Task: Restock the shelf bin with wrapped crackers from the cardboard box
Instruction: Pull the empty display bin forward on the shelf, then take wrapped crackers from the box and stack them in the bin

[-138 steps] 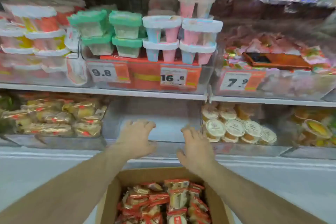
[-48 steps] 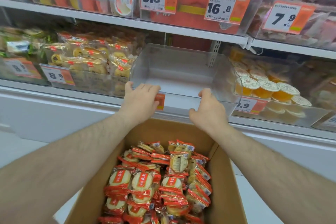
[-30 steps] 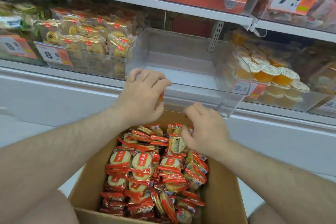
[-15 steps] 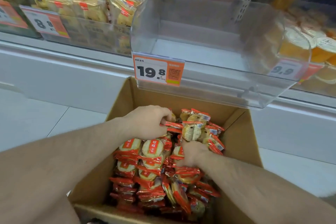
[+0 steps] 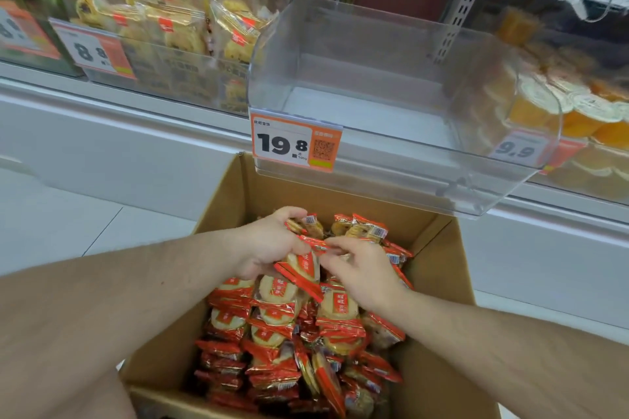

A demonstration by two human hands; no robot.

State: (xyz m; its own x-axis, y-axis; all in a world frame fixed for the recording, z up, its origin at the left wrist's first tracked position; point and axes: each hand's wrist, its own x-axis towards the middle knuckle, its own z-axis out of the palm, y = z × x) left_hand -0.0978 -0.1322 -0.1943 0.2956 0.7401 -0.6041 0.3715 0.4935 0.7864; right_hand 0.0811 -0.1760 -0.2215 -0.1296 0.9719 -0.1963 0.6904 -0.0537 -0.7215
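Mostly red-wrapped round pale crackers (image 5: 275, 289), boxed.

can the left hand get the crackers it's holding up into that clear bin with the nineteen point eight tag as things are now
Probably yes. The left hand holds wrapped crackers in the cardboard box, directly below the clear bin. The bin's top is open, it holds nothing, and nothing blocks the path. The right hand pinches the same packets.
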